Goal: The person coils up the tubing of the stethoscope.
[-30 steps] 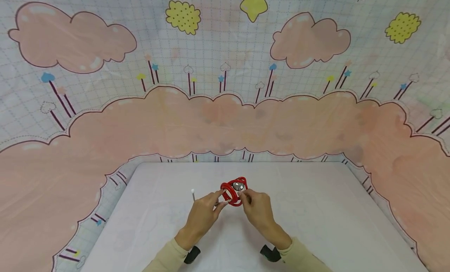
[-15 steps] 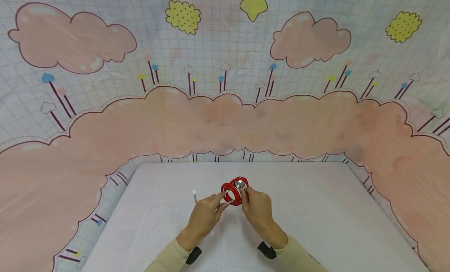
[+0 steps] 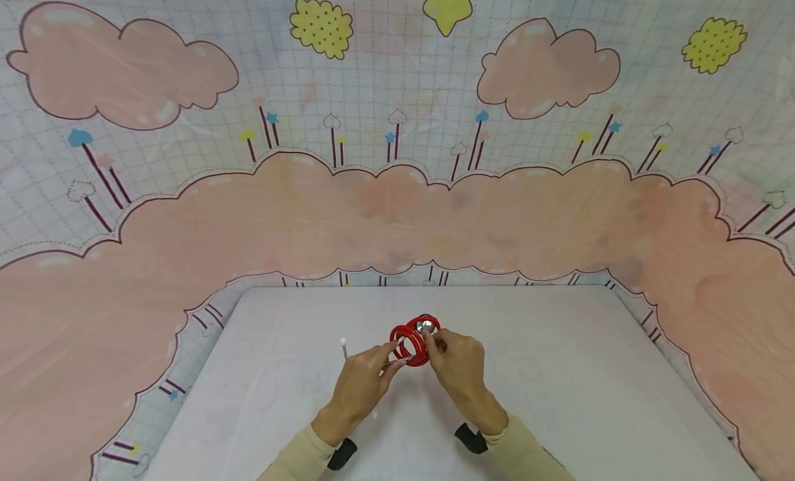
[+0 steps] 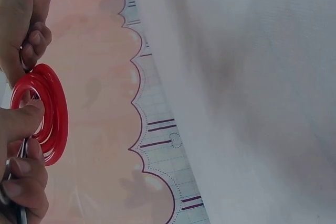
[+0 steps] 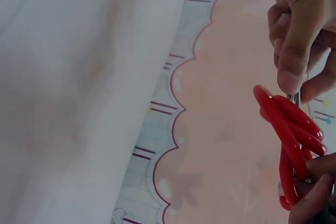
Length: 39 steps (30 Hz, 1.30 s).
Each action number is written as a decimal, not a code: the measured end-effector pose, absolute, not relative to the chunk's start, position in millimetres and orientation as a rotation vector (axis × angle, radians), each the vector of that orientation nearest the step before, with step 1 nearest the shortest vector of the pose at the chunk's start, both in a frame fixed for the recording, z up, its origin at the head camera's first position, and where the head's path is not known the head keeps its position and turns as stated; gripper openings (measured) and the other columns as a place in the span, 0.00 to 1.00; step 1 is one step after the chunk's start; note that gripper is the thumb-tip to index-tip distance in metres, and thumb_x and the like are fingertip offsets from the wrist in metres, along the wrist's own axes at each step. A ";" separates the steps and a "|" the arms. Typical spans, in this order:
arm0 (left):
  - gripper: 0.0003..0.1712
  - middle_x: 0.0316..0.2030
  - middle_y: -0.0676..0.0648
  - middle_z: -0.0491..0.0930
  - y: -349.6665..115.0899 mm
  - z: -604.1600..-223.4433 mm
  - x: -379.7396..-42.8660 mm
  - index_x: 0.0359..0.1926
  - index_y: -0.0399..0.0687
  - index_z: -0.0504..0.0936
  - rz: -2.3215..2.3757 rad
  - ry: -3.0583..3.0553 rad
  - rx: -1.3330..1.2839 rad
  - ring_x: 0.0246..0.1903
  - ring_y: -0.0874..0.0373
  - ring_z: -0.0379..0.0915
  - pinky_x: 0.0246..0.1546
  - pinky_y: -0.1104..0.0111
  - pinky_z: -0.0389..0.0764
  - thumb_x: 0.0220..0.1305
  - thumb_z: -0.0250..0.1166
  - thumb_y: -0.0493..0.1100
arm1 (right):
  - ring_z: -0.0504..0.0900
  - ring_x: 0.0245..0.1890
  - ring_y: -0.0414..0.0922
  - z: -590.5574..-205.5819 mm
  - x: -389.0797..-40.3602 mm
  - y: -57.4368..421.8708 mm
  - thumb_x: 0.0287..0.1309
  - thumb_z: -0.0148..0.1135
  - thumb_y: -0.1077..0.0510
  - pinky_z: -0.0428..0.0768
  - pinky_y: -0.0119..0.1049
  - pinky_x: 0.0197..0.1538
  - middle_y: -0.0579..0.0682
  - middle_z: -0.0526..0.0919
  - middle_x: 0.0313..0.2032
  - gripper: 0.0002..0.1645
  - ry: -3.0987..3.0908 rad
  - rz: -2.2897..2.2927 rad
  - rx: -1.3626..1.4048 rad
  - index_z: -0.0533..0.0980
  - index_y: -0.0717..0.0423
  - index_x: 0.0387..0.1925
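Both hands hold a stethoscope with coiled red tubing [image 4: 61, 114], in front of the body over the table. In the head view, the left hand [image 3: 360, 379] grips its metal ear tubes, and the fingertips reach into the red loops. One white eartip [image 3: 344, 341] sticks up behind that hand's knuckles. On the other side, the right hand [image 3: 458, 369] pinches the stem by the round silver chest piece [image 3: 425, 326]. The right wrist view shows the tubing [image 5: 286, 135] looped between the hands. Part of the ear tubes is hidden by the left hand.
The white table [image 3: 298, 315] lies beneath the hands. A backdrop [image 3: 435, 219] printed with peach clouds rises behind it and along its sides. Black wrist straps [image 3: 470, 439] show below the beige sleeves [image 3: 528, 457].
The red coil has turned so that its loop shows rounder and more open. The chest piece has shifted slightly to the right. Both hands keep their hold.
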<state>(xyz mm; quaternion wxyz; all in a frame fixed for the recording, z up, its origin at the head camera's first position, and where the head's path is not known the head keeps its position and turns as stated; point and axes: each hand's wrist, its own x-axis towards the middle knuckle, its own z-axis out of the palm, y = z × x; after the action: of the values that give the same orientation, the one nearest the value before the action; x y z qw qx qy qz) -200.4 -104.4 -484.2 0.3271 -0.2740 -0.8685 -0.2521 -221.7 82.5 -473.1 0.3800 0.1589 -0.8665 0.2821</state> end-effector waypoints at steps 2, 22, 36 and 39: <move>0.19 0.25 0.49 0.86 -104.2 -484.2 -200.3 0.43 0.41 0.84 -0.661 -2.273 -0.715 0.22 0.64 0.81 0.24 0.76 0.78 0.50 0.77 0.41 | 0.66 0.12 0.31 -472.8 -222.6 83.6 0.47 0.77 0.58 0.64 0.20 0.18 0.44 0.76 0.12 0.13 -2.194 0.759 0.394 0.78 0.58 0.22; 0.21 0.28 0.50 0.87 -103.5 -491.0 -196.9 0.46 0.43 0.83 -0.726 -2.377 -0.687 0.22 0.66 0.79 0.26 0.78 0.79 0.51 0.76 0.43 | 0.77 0.29 0.44 -476.2 -230.4 90.4 0.46 0.79 0.59 0.77 0.31 0.30 0.48 0.79 0.28 0.16 -2.178 0.803 0.448 0.79 0.57 0.34; 0.19 0.32 0.49 0.88 -99.2 -490.9 -196.9 0.45 0.45 0.83 -0.765 -2.340 -0.728 0.25 0.66 0.81 0.27 0.78 0.80 0.52 0.76 0.43 | 0.81 0.32 0.40 -476.5 -225.0 101.1 0.46 0.73 0.63 0.84 0.33 0.32 0.46 0.78 0.32 0.11 -2.145 0.737 0.594 0.80 0.54 0.32; 0.19 0.33 0.48 0.88 -98.7 -491.6 -197.4 0.46 0.44 0.83 -0.776 -2.346 -0.729 0.25 0.66 0.81 0.27 0.77 0.80 0.52 0.75 0.44 | 0.80 0.34 0.41 -476.8 -224.8 103.0 0.47 0.75 0.62 0.84 0.34 0.34 0.48 0.78 0.36 0.12 -2.152 0.776 0.601 0.80 0.54 0.34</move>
<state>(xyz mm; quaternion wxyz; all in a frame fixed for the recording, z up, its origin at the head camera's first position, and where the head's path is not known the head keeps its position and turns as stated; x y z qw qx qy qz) -197.4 -98.7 -491.6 0.2787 -0.2718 -0.8745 -0.2892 -224.8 103.0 -476.8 0.3783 0.2352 -0.8422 0.3038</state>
